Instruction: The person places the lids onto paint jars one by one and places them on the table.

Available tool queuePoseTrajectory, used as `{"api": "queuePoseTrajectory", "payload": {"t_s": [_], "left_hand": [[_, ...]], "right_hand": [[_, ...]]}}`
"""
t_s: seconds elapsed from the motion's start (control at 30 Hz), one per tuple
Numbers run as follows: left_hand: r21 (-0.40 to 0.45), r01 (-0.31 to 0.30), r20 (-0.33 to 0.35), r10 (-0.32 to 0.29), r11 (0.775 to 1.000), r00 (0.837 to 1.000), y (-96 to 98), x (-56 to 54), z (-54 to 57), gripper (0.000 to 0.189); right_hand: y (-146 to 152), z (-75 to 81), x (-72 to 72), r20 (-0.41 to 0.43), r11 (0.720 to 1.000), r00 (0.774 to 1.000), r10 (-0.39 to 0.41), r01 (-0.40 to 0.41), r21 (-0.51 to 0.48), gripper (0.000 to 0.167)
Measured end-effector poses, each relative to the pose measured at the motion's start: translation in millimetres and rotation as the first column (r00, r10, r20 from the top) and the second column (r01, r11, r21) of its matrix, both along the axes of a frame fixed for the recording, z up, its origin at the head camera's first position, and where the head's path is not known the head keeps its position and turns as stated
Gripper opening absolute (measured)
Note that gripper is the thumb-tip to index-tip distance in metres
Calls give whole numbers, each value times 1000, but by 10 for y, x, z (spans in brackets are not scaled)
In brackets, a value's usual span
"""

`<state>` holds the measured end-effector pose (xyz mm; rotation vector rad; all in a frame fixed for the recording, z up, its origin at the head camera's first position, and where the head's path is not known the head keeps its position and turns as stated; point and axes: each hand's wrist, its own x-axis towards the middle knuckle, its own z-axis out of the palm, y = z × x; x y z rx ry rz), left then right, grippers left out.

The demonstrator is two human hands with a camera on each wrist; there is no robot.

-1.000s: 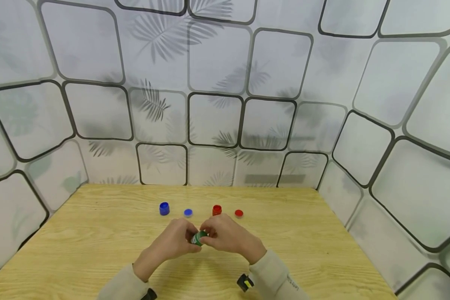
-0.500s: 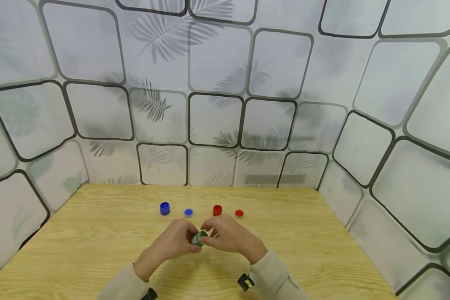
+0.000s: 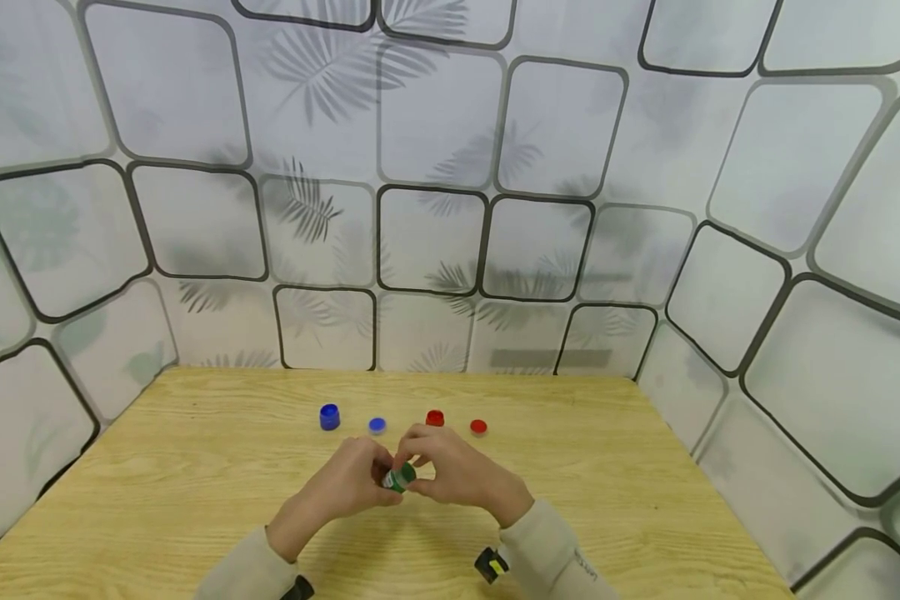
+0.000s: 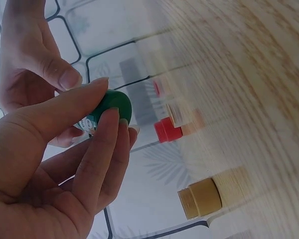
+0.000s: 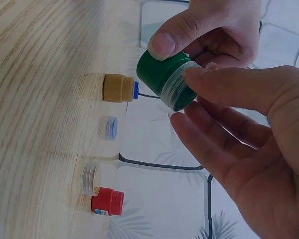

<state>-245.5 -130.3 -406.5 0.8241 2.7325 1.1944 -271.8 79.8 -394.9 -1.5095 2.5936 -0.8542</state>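
Note:
In the head view a small green paint jar [image 3: 400, 477] is tilted between both hands. My left hand [image 3: 356, 475] grips its green body, thumb on one side and fingers on the other. My right hand [image 3: 453, 467] has thumb and fingertips at the rim of the clear screw lid [image 5: 175, 87], which sits on the jar's mouth in the right wrist view. In the left wrist view the rounded green base faces me and a pale label shows beside my fingers. Part of the jar is covered by the fingers.
Beyond the hands stand an open blue jar [image 3: 329, 417], a blue lid [image 3: 377, 426], an open red jar [image 3: 435, 417] and a red lid [image 3: 478, 427]. The wrist views also show a tan jar [image 4: 202, 198] and a loose clear lid [image 5: 90, 179]. The wooden table [image 3: 607, 492] meets a patterned curtain.
My right hand has shifted its fingers round the lid, its thumb now lower and further right, so more of the jar's top shows. My left hand stays put.

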Motion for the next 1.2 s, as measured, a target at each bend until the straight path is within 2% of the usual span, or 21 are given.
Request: {"api": "queuePoseTrajectory", "payload": {"t_s": [0.23, 0.67, 1.2], "left_hand": [[7, 5, 10, -5, 1000, 1000, -5, 12, 6, 17], [3, 5, -15, -4, 1000, 1000, 14, 6, 8, 13], [-11, 24, 18, -23, 1000, 1000, 22, 10, 23, 14]], "right_hand": [[5, -4, -3, 29, 1000, 999, -26, 26, 8, 16], [5, 0, 8, 90, 999, 995, -35, 36, -14, 14], [6, 2, -14, 65, 998, 996, -67, 66, 19, 9]]}}
